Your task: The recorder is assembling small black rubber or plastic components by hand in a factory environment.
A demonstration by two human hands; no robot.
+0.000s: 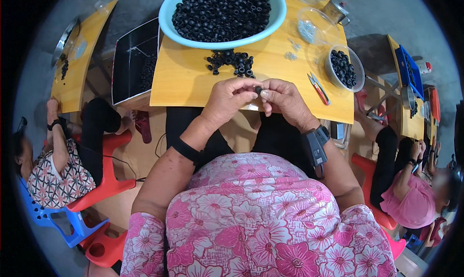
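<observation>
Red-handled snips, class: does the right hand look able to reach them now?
Probably yes: the snips lie beside the right hand, bare tabletop between, though it grips a black piece.

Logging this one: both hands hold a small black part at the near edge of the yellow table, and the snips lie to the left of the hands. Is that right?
Not quite: the snips lie to the right of the hands, as the head view shows. The left hand and right hand do hold a small black part at the yellow table's near edge.

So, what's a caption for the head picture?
Left hand and right hand hold one black piece near a blue basin.
</observation>
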